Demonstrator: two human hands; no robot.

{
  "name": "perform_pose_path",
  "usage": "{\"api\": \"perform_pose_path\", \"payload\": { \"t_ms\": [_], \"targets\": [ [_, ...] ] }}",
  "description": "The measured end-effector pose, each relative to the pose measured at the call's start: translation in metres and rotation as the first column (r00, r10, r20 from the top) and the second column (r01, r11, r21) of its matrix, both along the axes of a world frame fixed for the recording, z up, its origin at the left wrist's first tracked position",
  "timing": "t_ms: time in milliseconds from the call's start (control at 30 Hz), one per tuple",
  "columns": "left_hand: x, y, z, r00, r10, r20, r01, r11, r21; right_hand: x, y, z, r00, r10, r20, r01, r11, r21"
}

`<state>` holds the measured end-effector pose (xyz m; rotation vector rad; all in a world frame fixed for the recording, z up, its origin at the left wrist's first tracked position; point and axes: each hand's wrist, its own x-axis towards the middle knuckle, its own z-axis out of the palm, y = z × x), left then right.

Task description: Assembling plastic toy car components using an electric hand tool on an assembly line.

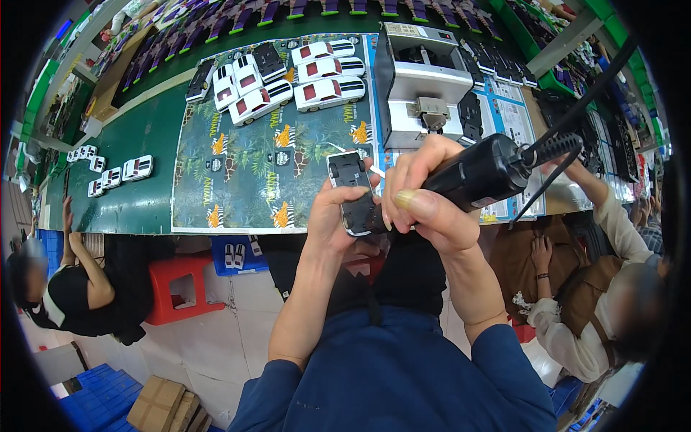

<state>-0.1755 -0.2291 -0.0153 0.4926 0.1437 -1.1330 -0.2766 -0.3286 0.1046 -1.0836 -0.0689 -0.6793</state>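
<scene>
By the printed mat (248, 173), my left hand (330, 214) grips an oblong toy car (350, 175), my right hand (430, 198) a smooth cylindrical tool (481, 173).

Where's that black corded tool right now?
The black corded tool is right of centre in the head view, gripped in the right hand, beside the toy car in the left hand.

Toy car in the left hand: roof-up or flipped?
Flipped. The toy car shows its black underside to the camera, with white only along its edge.

Toy cars (138, 168) on green table (133, 207)
</scene>
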Motion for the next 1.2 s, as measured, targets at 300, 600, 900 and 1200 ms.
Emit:
{"api": "perform_pose_path", "payload": {
  "t_ms": [300, 600, 900, 1200],
  "targets": [
    [0.005, 0.001, 0.002, 0.984, -0.122, -0.133, 0.113, 0.991, -0.075, 0.001, -0.01, 0.003, 0.99, 0.141, -0.023, -0.141, 0.99, -0.007],
    [0.001, 0.004, 0.014, 0.975, -0.175, -0.139, 0.156, 0.978, -0.137, 0.0, -0.008, 0.002, 0.987, 0.154, 0.033, -0.151, 0.986, -0.075],
    [0.041, 0.004, 0.051, 0.365, -0.37, 0.854, 0.088, 0.927, 0.364, -0.038, -0.015, 0.005, 0.964, 0.123, 0.235, -0.107, 0.991, -0.079],
    [0.2, 0.126, 0.046, -0.805, -0.591, 0.054, -0.582, 0.803, 0.126, -0.076, -0.038, -0.001, 0.989, -0.027, 0.142, 0.038, 0.997, -0.072]
  ]
}}
